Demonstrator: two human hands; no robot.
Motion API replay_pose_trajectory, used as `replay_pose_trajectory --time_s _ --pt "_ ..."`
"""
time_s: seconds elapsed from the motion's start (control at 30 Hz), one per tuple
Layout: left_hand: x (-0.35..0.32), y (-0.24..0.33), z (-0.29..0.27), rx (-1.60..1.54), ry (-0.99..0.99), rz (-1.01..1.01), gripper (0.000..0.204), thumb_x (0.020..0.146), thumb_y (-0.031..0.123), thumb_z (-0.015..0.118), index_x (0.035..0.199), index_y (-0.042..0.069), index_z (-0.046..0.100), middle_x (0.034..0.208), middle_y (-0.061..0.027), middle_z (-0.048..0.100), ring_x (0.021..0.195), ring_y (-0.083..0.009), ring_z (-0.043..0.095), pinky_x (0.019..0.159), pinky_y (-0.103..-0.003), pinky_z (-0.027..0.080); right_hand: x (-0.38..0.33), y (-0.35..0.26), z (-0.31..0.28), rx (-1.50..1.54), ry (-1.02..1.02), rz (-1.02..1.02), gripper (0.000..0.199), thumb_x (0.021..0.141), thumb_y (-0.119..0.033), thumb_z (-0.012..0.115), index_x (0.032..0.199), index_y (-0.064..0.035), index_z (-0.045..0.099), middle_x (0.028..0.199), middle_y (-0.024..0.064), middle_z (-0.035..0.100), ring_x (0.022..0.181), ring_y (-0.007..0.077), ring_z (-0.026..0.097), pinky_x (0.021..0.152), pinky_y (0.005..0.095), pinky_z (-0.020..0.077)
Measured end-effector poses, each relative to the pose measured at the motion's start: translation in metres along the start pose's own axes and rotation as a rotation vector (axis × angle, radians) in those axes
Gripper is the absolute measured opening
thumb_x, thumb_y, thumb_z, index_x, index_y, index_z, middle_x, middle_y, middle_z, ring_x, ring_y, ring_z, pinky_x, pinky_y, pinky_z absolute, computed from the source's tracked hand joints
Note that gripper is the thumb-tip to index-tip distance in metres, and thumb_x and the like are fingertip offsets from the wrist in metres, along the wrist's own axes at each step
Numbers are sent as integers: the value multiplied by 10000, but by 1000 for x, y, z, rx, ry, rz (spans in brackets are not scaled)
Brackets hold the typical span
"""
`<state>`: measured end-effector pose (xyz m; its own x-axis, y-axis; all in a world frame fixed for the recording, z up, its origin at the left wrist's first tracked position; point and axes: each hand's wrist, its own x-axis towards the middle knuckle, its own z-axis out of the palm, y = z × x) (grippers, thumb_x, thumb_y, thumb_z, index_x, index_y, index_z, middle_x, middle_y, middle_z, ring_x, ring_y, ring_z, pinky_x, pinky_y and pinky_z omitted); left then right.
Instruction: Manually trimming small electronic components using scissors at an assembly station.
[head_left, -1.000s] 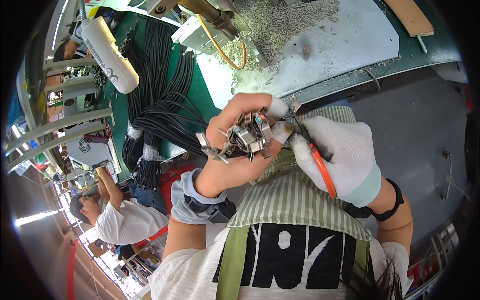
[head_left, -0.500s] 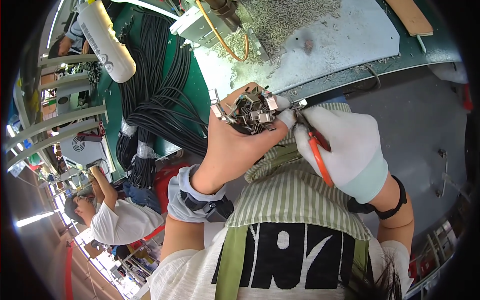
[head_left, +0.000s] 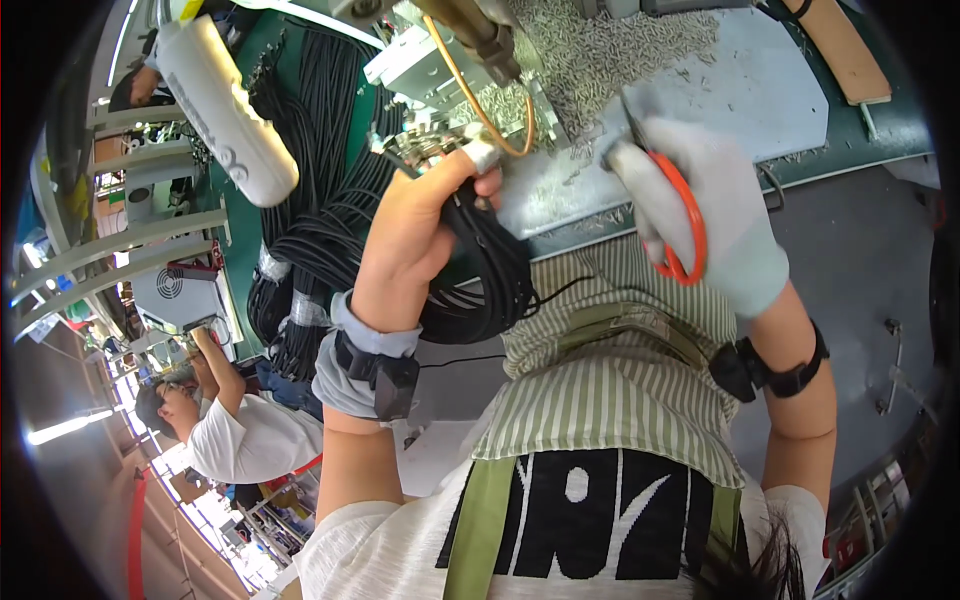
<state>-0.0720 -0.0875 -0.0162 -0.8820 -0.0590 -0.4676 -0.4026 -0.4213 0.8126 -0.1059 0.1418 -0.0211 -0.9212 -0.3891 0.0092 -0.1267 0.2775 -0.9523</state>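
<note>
Just nearer than the press (head_left: 480,40), the left hand (head_left: 420,215) clamps a black cable bundle (head_left: 490,285), connector ends (head_left: 425,145) toward its left, long axis curving down into a loop. Right of it, the right hand (head_left: 705,185) grips red-handled cutters (head_left: 696,225), blurred tip pointing away. Probably between snips; the next move calls for lining tip with connector.

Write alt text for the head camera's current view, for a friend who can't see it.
A person's left hand grips a bundle of black cables with metal connectors at a green workbench, while the white-gloved right hand holds an orange-handled tool. Beyond, small metal pieces lie heaped on a pale board.
</note>
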Motion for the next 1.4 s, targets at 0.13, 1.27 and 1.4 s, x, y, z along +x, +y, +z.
replay_pose_trajectory --time_s 0.13,1.27,1.4 --pt "25 3 7 115 -76 7 91 795 66 625 851 6 585 699 -28 568 594 -98 516 543 -243 419 49 11 7 75 -148 -53 298 880 -244 549 697 -9 538 520 30 529 389 115 490 396 258 403" --pt "30 2 27 682 108 388 188 703 15 692 872 6 610 771 5 600 648 -59 523 561 -232 432 81 18 12 299 -395 47 285 848 -233 592 738 25 544 529 77 536 423 140 539 398 267 434" --pt "29 8 26 745 80 335 171 714 21 683 867 3 609 783 -6 604 660 -65 527 568 -235 428 80 15 11 290 -400 100 283 848 -230 587 736 25 538 527 75 535 422 137 538 397 264 433"
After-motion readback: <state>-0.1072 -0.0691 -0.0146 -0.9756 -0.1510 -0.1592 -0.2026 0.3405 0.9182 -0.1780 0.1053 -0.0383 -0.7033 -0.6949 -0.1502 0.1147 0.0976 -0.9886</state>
